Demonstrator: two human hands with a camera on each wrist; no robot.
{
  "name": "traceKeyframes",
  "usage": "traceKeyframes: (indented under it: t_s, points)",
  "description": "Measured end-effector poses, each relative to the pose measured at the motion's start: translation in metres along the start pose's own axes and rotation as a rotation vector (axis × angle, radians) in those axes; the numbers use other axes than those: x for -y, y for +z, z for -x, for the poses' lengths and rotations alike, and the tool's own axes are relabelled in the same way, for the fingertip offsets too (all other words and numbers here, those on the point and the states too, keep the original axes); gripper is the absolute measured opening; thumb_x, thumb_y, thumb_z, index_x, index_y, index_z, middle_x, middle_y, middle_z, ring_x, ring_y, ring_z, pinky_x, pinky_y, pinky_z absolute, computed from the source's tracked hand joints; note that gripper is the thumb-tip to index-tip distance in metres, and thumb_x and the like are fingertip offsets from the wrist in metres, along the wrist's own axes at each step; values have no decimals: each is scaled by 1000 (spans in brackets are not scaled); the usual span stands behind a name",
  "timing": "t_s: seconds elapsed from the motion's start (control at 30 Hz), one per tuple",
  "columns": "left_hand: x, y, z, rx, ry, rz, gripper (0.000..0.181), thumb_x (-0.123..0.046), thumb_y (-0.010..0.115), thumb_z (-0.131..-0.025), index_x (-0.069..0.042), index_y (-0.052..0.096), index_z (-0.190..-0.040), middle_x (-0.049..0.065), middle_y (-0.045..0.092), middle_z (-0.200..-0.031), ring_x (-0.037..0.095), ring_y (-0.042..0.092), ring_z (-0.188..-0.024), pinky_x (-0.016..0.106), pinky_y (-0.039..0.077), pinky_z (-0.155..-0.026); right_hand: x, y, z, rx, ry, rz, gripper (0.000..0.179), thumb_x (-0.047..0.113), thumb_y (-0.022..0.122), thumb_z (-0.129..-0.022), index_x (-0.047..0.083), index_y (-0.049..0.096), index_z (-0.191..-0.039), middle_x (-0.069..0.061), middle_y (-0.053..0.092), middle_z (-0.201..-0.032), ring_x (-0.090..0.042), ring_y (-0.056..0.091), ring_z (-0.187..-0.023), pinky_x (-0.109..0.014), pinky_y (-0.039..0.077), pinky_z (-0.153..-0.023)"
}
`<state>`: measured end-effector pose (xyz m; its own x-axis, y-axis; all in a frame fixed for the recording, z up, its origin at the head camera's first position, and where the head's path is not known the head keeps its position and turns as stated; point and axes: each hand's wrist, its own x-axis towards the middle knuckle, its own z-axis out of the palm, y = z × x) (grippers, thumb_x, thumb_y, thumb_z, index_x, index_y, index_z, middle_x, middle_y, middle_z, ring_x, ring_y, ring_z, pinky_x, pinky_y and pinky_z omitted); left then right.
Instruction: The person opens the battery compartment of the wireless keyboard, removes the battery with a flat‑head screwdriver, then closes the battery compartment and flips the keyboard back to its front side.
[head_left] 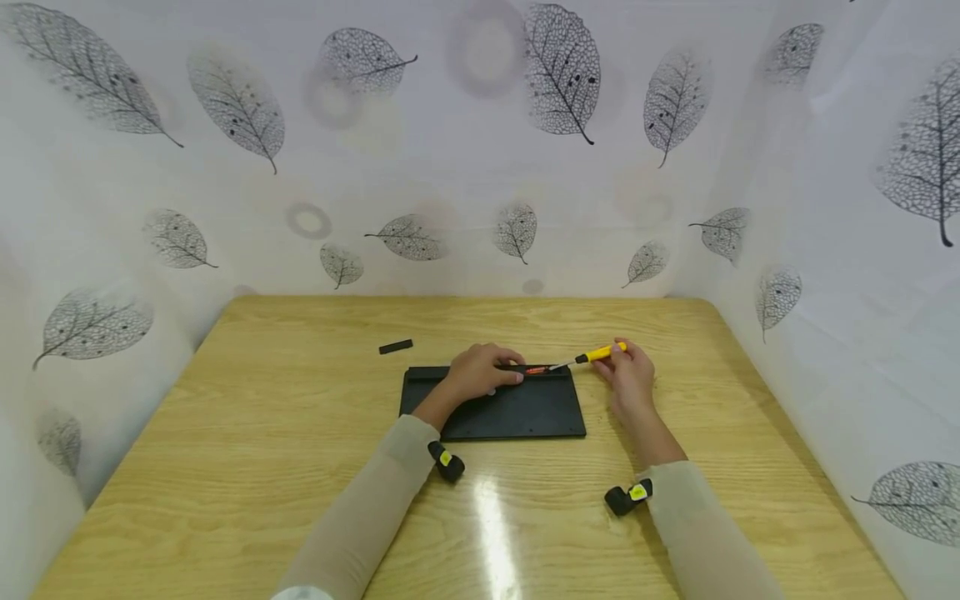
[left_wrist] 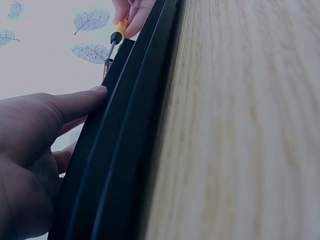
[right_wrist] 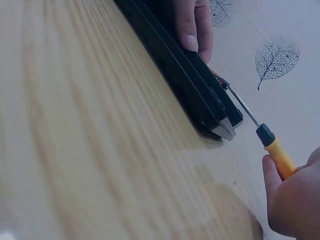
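A black keyboard (head_left: 517, 412) lies underside up on the table, its thicker ridge along the far side. My left hand (head_left: 480, 372) grips that ridge, thumb on the near side and fingers over the far side. Between the fingers of my right hand (head_left: 633, 379) is a screwdriver (head_left: 600, 354) with a yellow handle. Its metal shaft slants down leftward, and the tip meets the end of an orange-and-black battery (head_left: 537, 370) in the open slot of the ridge. In the right wrist view, the battery (right_wrist: 218, 78) sits partly hidden behind the ridge.
A small black strip, like a battery cover (head_left: 396, 347), lies on the wooden table (head_left: 300, 467) beyond the keyboard's left corner. Leaf-patterned cloth (head_left: 450, 167) hangs behind and at both sides of the table.
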<state>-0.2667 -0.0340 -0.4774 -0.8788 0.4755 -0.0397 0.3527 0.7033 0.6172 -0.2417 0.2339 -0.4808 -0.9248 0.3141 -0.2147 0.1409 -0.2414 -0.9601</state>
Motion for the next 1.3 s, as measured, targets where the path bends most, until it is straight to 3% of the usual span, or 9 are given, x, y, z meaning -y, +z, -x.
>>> traceKeyframes:
  t_s: [0.33,0.57,0.73,0.87,1.0,1.13,1.3]
  points:
    - [0,-2,1,5,2,9,30,-43,69,-95,-34,70,-124,-3,70,-115,8,63,-59,30,49,-62,3,0,0,-8,-39,27,49,20,43,-109,4,35,-154,-16,49,-137,-11,63,-100,-21,55,-89]
    - [0,-2,2,-3,7,4,30,-43,69,-95,-33,70,-124,-2,70,-119,9,62,-58,30,48,-61,10,1,2,73,-235,145,46,16,51,-106,-1,41,-148,-24,50,-135,-12,63,-104,-24,55,-92]
    - [-1,0,1,-1,4,7,31,-42,69,-95,-34,70,-125,-2,70,-118,10,62,-57,31,47,-59,23,3,2,145,-337,317,44,13,58,-103,1,48,-145,-24,55,-129,-8,63,-100,-22,56,-87]
    - [-1,0,1,-2,5,10,31,-42,69,-95,-34,70,-125,-3,70,-116,11,62,-57,31,47,-59,40,3,3,251,-390,503,45,12,60,-102,1,49,-145,-25,57,-129,-17,64,-105,-29,57,-90]
    - [0,0,1,-10,11,-6,31,-43,69,-95,-34,70,-124,-3,71,-116,9,61,-58,30,47,-61,61,3,5,343,-425,762,42,13,62,-102,3,54,-141,-22,62,-122,-29,65,-104,-36,58,-87]
    - [1,0,2,-11,14,-8,31,-43,69,-95,-34,70,-125,-3,71,-116,9,61,-59,30,47,-62,80,1,4,427,-461,1018,35,12,63,-100,3,61,-135,-20,66,-118,-32,64,-97,-36,55,-79]
    - [0,0,1,-7,14,-10,32,-44,68,-95,-35,70,-126,-3,70,-120,8,62,-64,31,48,-66,95,-6,0,548,-459,1195,32,7,64,-99,0,65,-130,-24,64,-126,-36,63,-103,-46,55,-85]
